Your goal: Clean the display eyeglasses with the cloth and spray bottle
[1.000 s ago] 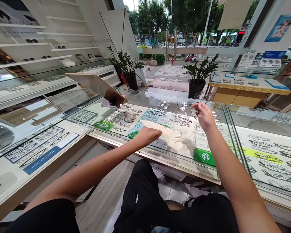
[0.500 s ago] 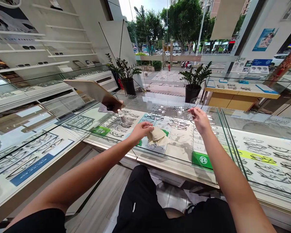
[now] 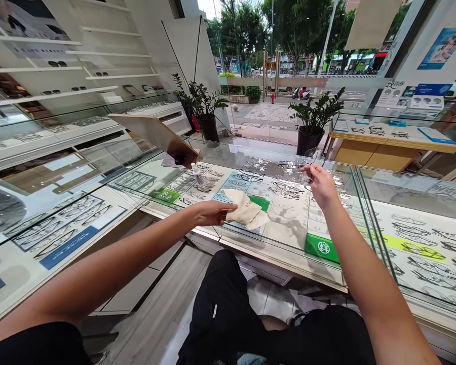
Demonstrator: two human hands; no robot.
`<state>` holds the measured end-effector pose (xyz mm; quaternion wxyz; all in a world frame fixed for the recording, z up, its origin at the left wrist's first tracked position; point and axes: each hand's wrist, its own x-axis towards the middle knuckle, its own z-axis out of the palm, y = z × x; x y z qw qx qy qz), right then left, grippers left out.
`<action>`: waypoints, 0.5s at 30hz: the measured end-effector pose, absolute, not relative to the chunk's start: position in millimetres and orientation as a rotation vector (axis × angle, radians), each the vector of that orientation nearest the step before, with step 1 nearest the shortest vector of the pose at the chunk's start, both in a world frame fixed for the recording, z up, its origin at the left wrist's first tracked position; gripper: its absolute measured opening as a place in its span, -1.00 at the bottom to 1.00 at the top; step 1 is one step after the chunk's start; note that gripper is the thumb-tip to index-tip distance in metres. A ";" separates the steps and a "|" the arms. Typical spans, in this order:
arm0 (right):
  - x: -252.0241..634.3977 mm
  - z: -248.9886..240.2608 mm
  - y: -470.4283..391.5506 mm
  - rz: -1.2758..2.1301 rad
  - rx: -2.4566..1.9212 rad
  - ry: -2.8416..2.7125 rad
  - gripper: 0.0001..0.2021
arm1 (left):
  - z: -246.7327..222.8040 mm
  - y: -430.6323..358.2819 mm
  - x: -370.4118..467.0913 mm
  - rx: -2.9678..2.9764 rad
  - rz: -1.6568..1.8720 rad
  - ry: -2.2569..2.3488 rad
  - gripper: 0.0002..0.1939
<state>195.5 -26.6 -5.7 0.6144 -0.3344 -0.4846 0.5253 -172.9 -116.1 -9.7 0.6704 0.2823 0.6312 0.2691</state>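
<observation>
My left hand (image 3: 214, 213) pinches the left edge of a beige cleaning cloth (image 3: 245, 209), which fans out over the glass counter. Further right and higher, my right hand (image 3: 321, 186) is closed on a pair of thin-framed eyeglasses (image 3: 312, 156). One round lens stands above the fingers; the other shows faintly at their left. A small white spray bottle (image 3: 196, 175) stands on the glass, left of and behind the cloth. Under the counter top (image 3: 285, 238) lie rows of spectacle frames (image 3: 287, 188).
A tilted wooden-backed mirror or board (image 3: 155, 137) stands at the counter's back left. Two potted plants (image 3: 209, 126) are beyond the counter, before the glass front. Another glass case (image 3: 433, 213) adjoins on the right, and a lower display (image 3: 72, 223) on the left.
My left hand has shifted slightly left and down and turned, and the cloth is spread wider. My right hand still holds the eyeglasses, and the head view has tilted a little.
</observation>
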 end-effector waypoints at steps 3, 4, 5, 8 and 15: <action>194.6 -5.1 -27.3 1.203 -0.774 -1.123 -0.74 | -8.3 -123.4 -177.1 0.650 0.524 1.460 -0.54; 194.5 -4.9 -27.4 1.201 -0.773 -1.126 -0.74 | -7.8 -126.0 -178.2 0.654 0.506 1.474 -0.53; 194.4 -4.8 -27.6 1.200 -0.773 -1.130 -0.73 | -7.2 -128.8 -179.3 0.663 0.509 1.479 -0.52; 194.5 -4.8 -27.8 1.198 -0.781 -1.145 -0.72 | -4.1 -138.5 -181.3 0.715 0.603 1.453 -0.55; 193.9 -5.8 -28.1 1.205 -0.785 -1.141 -0.74 | 0.5 -160.1 -183.3 0.803 0.576 1.469 -0.58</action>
